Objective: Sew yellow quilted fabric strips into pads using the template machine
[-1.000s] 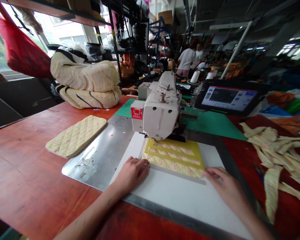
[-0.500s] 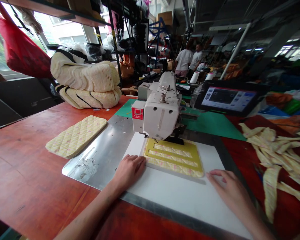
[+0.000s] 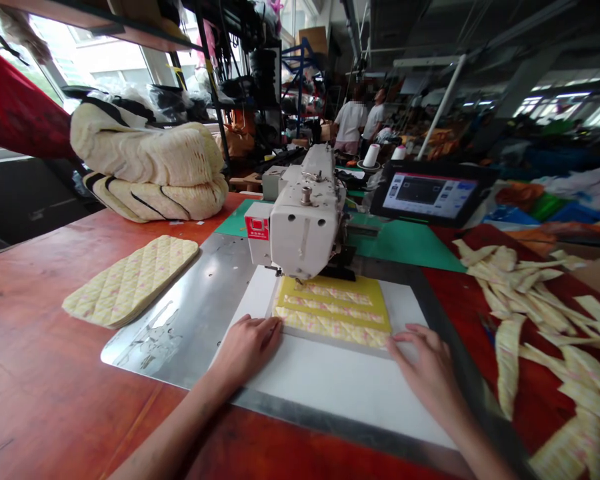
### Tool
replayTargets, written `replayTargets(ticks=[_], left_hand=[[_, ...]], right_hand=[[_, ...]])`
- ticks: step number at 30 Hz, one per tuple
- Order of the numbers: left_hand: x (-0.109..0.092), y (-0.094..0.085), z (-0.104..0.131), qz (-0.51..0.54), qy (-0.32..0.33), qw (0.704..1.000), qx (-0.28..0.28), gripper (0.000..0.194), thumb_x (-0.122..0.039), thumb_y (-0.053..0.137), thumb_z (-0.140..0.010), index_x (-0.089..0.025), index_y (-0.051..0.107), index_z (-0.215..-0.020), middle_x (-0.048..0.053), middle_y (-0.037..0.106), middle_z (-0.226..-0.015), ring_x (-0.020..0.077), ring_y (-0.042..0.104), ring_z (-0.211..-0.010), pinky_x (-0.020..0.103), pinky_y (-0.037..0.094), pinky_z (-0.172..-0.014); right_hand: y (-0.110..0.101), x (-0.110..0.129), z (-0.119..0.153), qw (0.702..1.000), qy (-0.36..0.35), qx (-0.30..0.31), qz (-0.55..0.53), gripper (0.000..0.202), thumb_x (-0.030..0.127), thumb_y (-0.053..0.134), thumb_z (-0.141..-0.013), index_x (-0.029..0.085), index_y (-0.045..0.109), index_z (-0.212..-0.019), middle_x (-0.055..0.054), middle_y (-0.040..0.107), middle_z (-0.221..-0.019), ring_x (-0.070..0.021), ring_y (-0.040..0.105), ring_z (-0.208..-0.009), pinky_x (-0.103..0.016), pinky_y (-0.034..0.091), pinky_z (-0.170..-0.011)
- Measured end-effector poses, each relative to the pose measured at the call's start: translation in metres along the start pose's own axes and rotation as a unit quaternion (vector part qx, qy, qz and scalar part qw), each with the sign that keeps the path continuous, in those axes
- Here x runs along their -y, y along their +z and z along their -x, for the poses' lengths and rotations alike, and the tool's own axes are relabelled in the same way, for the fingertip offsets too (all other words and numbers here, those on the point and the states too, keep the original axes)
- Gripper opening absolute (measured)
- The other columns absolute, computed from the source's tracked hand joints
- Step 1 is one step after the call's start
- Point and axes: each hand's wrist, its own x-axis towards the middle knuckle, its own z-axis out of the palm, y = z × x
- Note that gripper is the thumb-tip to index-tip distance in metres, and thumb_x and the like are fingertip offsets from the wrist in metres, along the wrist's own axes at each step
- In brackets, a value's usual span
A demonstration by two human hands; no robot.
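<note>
Template (image 3: 333, 302) on quilted piece (image 3: 333, 325), at machine head (image 3: 305, 237); pad stack (image 3: 133, 280) left, bundles (image 3: 153, 157) behind it; strips (image 3: 513, 283) right, monitor (image 3: 425, 193) behind.

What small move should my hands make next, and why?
I'd probably press the fabric's near corners lightly, going no deeper: your left hand and right hand are already beside them, and the machine head hangs over the far side.

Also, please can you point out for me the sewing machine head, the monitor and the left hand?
Sewing machine head (image 3: 305, 233): head view, its front face.
Monitor (image 3: 423, 192): head view, middle of its lit screen.
Left hand (image 3: 250, 343): head view, back of the hand.
</note>
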Motion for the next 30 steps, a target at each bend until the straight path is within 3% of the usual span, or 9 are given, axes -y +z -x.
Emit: replayTargets(ticks=[7,16,19,23,27,30], left_hand=[[-0.002,-0.003,0.0,0.023,-0.009,1.0,0.013,0.036,-0.034,0.037,-0.108,-0.021,0.07,-0.11,0.003,0.073,-0.078,0.0167,0.066,-0.065,0.035,0.043,-0.074],[-0.001,-0.002,0.0,0.014,-0.008,0.999,0.027,0.033,-0.031,0.037,-0.107,-0.02,0.068,-0.106,0.003,0.073,-0.08,0.0186,0.066,-0.068,0.035,0.042,-0.075],[-0.002,-0.003,0.001,0.002,-0.01,1.0,0.025,0.033,-0.031,0.037,-0.106,-0.02,0.067,-0.1,0.003,0.071,-0.076,0.0188,0.064,-0.064,0.035,0.041,-0.073],[-0.002,-0.003,0.001,0.0,-0.003,1.0,0.022,0.032,-0.031,0.037,-0.107,-0.02,0.066,-0.101,0.003,0.07,-0.074,0.0178,0.063,-0.063,0.034,0.041,-0.072],[-0.002,-0.002,0.0,-0.013,-0.007,1.0,0.016,0.034,-0.031,0.037,-0.106,-0.019,0.065,-0.093,0.003,0.068,-0.07,0.0178,0.061,-0.061,0.034,0.041,-0.071],[-0.002,-0.002,0.001,-0.017,-0.005,1.0,0.009,0.034,-0.032,0.038,-0.106,-0.02,0.066,-0.092,0.003,0.067,-0.068,0.0188,0.062,-0.062,0.034,0.042,-0.07]], right_hand=[[0.0,0.003,-0.004,0.999,0.008,0.035,-0.04,0.053,0.065,0.049,-0.086,0.019,0.074,-0.08,-0.008,0.06,-0.12,-0.0222,0.056,-0.109,-0.04,0.041,-0.098],[-0.004,-0.005,-0.008,0.995,0.021,0.065,-0.069,0.054,0.066,0.051,-0.081,0.017,0.074,-0.081,-0.01,0.061,-0.119,-0.0231,0.058,-0.111,-0.041,0.045,-0.101],[-0.012,-0.02,-0.011,0.99,0.049,0.104,-0.087,0.055,0.066,0.051,-0.08,0.017,0.075,-0.085,-0.01,0.061,-0.121,-0.0198,0.061,-0.106,-0.032,0.053,-0.087],[-0.02,-0.032,-0.015,0.988,0.096,0.098,-0.073,0.056,0.068,0.054,-0.073,0.018,0.077,-0.085,-0.008,0.062,-0.12,-0.0194,0.064,-0.099,-0.029,0.055,-0.074],[-0.015,-0.026,-0.016,0.989,0.075,0.094,-0.085,0.056,0.068,0.054,-0.075,0.018,0.075,-0.087,-0.008,0.063,-0.116,-0.0179,0.065,-0.094,-0.028,0.054,-0.072],[-0.011,-0.016,-0.013,0.991,0.046,0.083,-0.093,0.053,0.065,0.053,-0.081,0.017,0.074,-0.089,-0.008,0.062,-0.115,-0.0158,0.064,-0.093,-0.028,0.055,-0.083]])
